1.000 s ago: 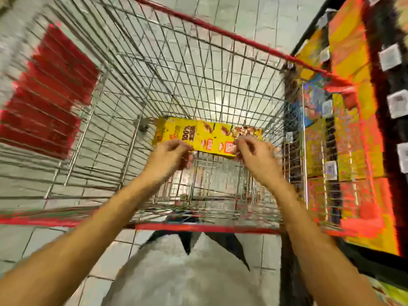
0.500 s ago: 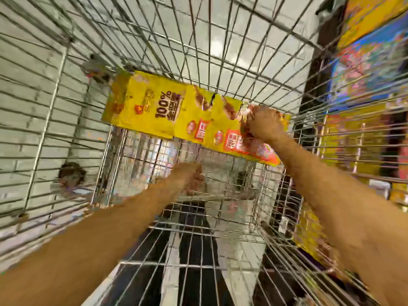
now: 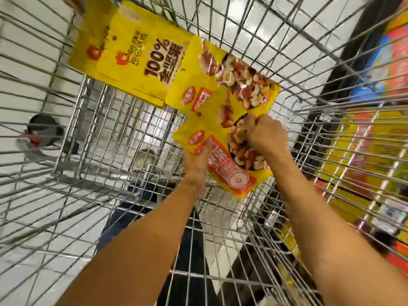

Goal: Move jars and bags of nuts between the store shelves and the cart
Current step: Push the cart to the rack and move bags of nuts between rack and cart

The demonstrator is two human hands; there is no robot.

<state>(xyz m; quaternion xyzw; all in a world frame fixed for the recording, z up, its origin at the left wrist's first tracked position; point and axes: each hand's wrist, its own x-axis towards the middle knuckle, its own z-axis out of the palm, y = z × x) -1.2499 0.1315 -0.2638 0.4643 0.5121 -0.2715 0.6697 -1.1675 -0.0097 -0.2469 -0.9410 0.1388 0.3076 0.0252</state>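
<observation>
A yellow bag of nuts (image 3: 223, 155) is gripped by both hands inside the wire cart (image 3: 114, 133), low against the basket floor. The right hand (image 3: 265, 138) is curled over the bag's upper right part, its fingers bunched into the printed picture of nuts; the left hand (image 3: 198, 164) is held against the lower left edge, thumb laid across the orange label, the fingers hidden behind the film. Two more yellow packs are seen just beyond: a second bag (image 3: 212, 89) overlapped by the held one, and a flat yellow carton (image 3: 123, 51) lying further out towards the far end of the basket.

The step in hand is judged to be the handling of one bag within the cart, either its setting down or its lifting out; which of the two cannot be told. For either, a firm two-sided hold is called for, and the bag must be kept clear of the wire walls if it is raised towards the shelves (image 3: 375, 140) on the right.

The bag is of glossy, thin film, crinkled where it is squeezed, and is expected to yield and sag. The carton is stiff and sharp-edged. The cart is made of bright steel rods in an open grid, through which pale floor tiles (image 3: 33, 29) are visible
</observation>
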